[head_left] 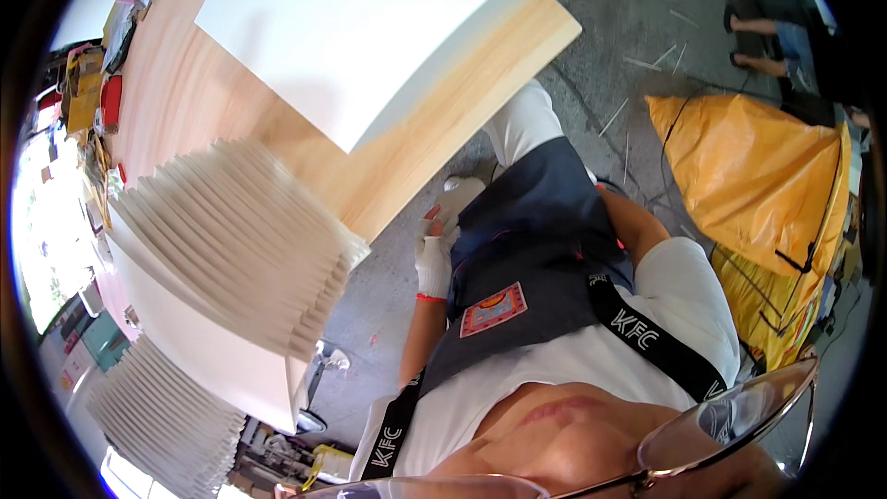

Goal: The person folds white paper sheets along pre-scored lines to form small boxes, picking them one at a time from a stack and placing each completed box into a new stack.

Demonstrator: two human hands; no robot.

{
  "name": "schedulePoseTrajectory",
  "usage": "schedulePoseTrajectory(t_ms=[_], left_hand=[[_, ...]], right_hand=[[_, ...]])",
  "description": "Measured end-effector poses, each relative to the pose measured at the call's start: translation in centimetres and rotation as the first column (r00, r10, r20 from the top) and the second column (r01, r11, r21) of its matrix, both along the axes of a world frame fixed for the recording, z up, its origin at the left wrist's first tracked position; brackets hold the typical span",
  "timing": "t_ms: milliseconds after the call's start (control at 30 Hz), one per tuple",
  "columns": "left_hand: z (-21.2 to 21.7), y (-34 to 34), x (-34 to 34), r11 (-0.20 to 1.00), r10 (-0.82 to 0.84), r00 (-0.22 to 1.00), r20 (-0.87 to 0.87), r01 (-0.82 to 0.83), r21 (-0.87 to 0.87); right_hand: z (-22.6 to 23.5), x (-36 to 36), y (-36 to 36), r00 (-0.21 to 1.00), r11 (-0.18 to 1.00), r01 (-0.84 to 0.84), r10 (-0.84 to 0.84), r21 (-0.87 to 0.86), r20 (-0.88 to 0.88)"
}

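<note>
My left hand (438,254), in a white glove with a red-edged cuff and some bare skin at the fingers, hangs beside my dark apron (527,249). Its fingers look loosely extended along the cloth, and I see nothing held in them. Of my right arm (637,225) only a bent part shows at my side; the hand itself is hidden behind my body. Nearest my left hand is the corner of a wood-grain table (388,185). A large white sheet (360,28) lies on it, one corner pointing toward me.
At left on the table stands a stack of pale, ridged sheets (249,240); a second ridged stack (166,416) is nearer. Clutter with a red object (112,103) lines the far left edge. Orange-yellow tarpaulin (748,176) covers something at right. Thin strips (613,117) litter the grey floor near another person's legs (762,46).
</note>
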State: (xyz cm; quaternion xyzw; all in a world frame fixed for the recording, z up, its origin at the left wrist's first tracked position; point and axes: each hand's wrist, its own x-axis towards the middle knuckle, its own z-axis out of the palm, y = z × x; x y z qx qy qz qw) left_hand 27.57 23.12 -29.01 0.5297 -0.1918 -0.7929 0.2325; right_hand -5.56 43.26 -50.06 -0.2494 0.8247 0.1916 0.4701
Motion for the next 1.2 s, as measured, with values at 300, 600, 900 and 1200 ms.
schedulePoseTrajectory(t_ms=[300,600,900,1200], left_hand=[[-6.3,2.2,-7.6,0.977,0.043,0.998,-0.051,-0.053,-0.207],[5.2,3.2,-13.1,0.585,-0.076,0.951,0.301,0.286,-0.759],[30.7,-11.5,-21.1,-0.427,0.446,0.808,0.386,0.570,-0.702],[30.1,-25.4,-24.9,-0.164,0.170,0.493,0.853,0.868,-0.469]], right_hand=[[-1.7,-9.3,-0.4,0.967,0.959,-0.255,0.253,-0.123,-0.037],[-2.8,-21.3,-7.8,0.995,0.774,-0.094,0.088,-0.627,-0.041],[33.7,-20.4,-25.8,0.830,-0.251,0.557,0.203,-0.792,0.519],[46.8,-13.5,-33.0,0.906,0.083,-0.423,0.035,-0.902,-0.422]])
